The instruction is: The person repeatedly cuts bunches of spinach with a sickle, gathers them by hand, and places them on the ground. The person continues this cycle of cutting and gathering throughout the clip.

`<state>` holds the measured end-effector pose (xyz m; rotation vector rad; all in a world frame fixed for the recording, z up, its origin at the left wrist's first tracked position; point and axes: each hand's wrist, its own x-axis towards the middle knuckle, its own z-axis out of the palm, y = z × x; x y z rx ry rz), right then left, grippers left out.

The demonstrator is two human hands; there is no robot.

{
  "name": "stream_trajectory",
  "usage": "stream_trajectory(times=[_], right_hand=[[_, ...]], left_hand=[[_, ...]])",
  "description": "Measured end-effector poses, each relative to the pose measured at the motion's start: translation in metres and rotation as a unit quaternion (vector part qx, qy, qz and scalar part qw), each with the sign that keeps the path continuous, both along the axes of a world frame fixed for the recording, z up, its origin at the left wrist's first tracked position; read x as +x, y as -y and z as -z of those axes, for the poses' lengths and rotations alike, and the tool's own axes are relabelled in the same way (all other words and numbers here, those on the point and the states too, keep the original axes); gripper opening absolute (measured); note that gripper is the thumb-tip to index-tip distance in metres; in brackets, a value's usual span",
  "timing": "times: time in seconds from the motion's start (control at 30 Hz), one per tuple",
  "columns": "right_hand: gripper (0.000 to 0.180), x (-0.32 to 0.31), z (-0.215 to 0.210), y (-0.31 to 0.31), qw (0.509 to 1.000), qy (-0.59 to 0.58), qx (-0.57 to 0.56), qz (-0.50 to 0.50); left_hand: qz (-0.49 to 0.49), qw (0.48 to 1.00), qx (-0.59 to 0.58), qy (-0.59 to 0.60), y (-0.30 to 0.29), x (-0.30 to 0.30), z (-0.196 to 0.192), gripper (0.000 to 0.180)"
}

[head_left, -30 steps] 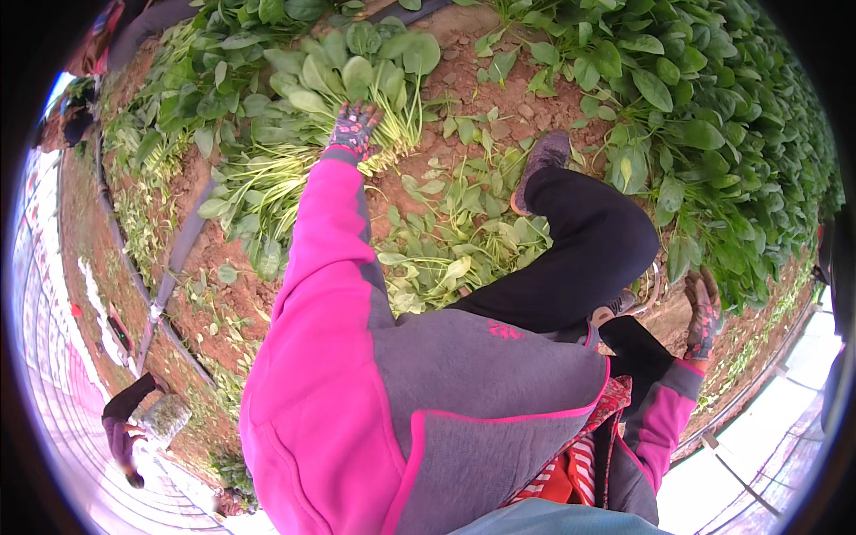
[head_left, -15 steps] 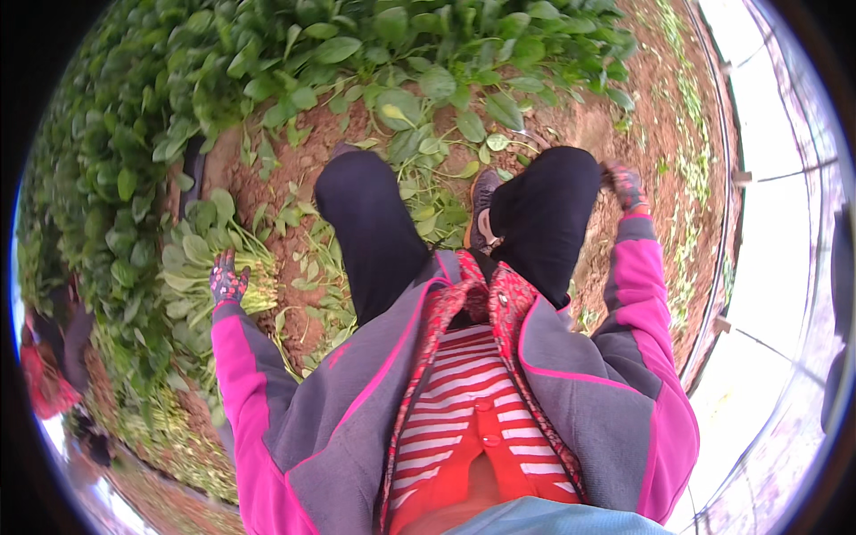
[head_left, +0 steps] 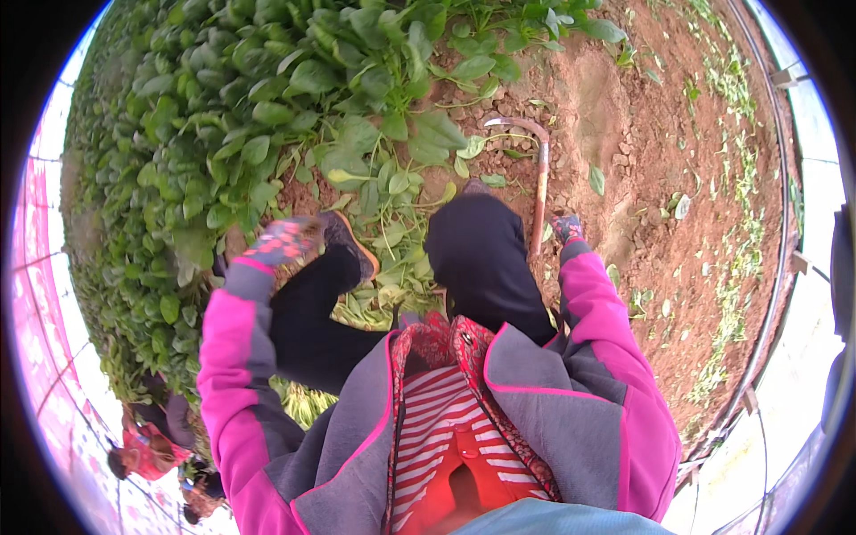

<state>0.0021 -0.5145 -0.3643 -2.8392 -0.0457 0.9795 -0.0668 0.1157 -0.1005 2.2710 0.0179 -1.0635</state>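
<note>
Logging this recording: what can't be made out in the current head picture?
All in the head view:
Left hand: blurred, so any grip is unclear.
Right shoe: mostly hidden by the right knee.
Pale stems: partly covered by the left leg and jacket.
Co-workers: too small near the rim to read their hands.

The sickle's handle (head_left: 540, 201) looks like smooth wood, reddish and worn, and its curved blade (head_left: 514, 122) like dull metal, set against rough, crumbly, matt soil (head_left: 664, 169) and smooth leaves (head_left: 314, 76) with a soft gloss. The jacket (head_left: 571, 423) is matt, soft-looking cloth, the black trousers (head_left: 481, 250) smooth matt cloth. Patterned fabric seems to cover the right hand (head_left: 565, 226) and left hand (head_left: 283, 241), though blur hides the left one's weave.
</note>
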Motion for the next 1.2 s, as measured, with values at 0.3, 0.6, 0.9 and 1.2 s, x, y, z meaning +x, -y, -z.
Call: stream_trajectory(times=[0.3, 0.6, 0.9, 1.2], right_hand=[[0.05, 0.029, 0.003, -0.053, 0.973, -0.031, -0.011, 0.23], [0.035, -0.008, -0.026, -0.076, 0.54, -0.202, 0.535, 0.617], [0.051, 0.091, -0.066, -0.172, 0.662, -0.08, 0.512, 0.542], [0.032, 0.166, -0.019, -0.256, 0.612, -0.131, 0.566, 0.537]], left_hand=[[-0.405, 0.675, -0.586, -0.189, 0.253, 0.124, 0.247, 0.044], [-0.075, 0.973, 0.066, 0.21, 0.257, 0.338, 0.212, 0.032], [0.242, 0.839, 0.483, 0.07, 0.191, 0.397, 0.179, 0.023], [0.113, 0.845, 0.502, 0.146, 0.13, 0.374, 0.196, 0.02]])
